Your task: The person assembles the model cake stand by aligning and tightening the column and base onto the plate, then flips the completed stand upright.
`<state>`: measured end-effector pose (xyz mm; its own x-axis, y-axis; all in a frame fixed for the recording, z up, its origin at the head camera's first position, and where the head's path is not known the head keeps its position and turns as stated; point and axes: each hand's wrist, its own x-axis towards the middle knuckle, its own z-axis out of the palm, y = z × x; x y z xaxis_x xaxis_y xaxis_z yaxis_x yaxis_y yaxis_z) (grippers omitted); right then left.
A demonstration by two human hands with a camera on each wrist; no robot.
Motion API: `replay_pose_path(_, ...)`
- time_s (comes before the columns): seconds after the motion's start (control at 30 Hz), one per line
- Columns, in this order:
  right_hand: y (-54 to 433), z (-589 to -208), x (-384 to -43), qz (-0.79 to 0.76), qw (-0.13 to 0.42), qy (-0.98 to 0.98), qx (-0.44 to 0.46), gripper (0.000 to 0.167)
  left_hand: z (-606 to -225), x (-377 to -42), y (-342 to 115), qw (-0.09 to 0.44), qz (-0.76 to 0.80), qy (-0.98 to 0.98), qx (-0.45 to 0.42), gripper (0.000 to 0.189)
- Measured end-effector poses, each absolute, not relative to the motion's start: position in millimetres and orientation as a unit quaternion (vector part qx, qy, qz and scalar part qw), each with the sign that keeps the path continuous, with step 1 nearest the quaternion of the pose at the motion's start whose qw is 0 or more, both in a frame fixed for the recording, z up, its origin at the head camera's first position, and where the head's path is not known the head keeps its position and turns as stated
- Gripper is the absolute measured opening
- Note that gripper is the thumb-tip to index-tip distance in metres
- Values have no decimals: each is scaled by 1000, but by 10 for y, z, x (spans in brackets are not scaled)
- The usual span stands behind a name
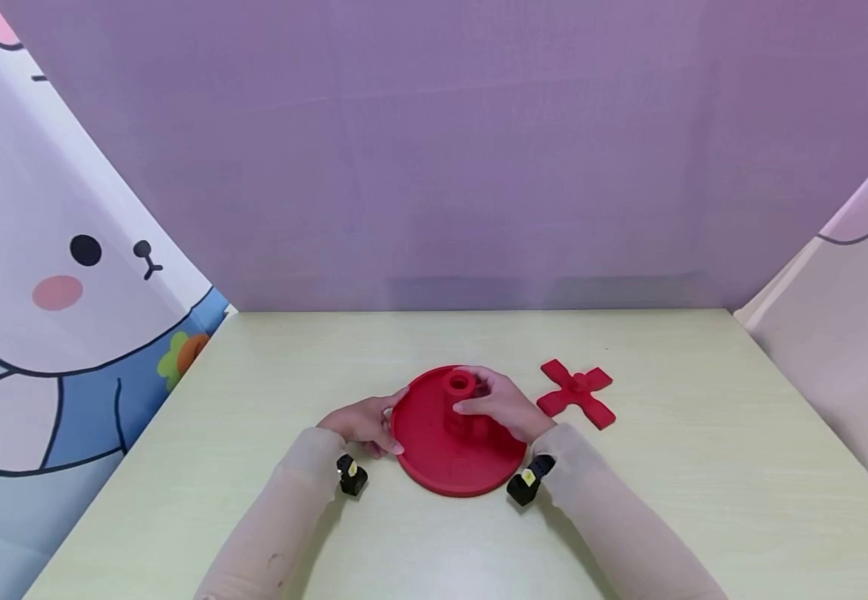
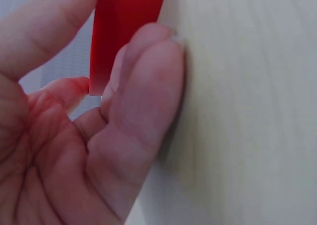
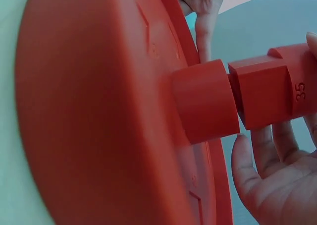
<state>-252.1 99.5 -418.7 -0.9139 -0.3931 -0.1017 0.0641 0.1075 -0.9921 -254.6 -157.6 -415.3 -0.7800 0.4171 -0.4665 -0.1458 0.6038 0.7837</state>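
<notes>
A red round plastic base (image 1: 434,467) with a raised rim lies flat on the table. At its left edge my left hand (image 1: 365,423) grips the rim, the thumb and fingers spread along it. Above the middle of the base, my right hand (image 1: 505,404) holds a red hollow connector (image 1: 460,385) upright. In the right wrist view the connector, marked 35, has a squared end. That end sits right at the mouth of the base's short round socket (image 3: 205,101), with a narrow dark gap between them.
A red cross-shaped piece (image 1: 578,393) with four flat arms lies on the pale wooden table (image 1: 704,467), to the right of the base. A purple cloth backdrop (image 1: 464,167) rises behind the table, and a printed cartoon cloth (image 1: 22,208) hangs on the left.
</notes>
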Motion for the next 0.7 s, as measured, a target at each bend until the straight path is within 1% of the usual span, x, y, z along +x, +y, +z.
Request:
replay_pose_path(0.1, 988, -4189, -2507, -661, 169, 721, -120, 64, -4157, -2544, -1577, 323, 440, 834, 83, 98)
replay_pose_path(0.3, 1022, -4200, -2479, -688, 164, 692, -144, 59, -4169, -2543, -1559, 320, 442, 833, 85, 98)
replay_pose_path(0.5, 1036, -4230, -2490, -659, 160, 716, -166, 59, -4170, -2542, -1550, 315, 435, 840, 75, 97)
replay_pose_path(0.7, 1016, -4247, -2495, -650, 142, 730, -159, 56, -4186, -2548, -1545, 314, 434, 841, 75, 98)
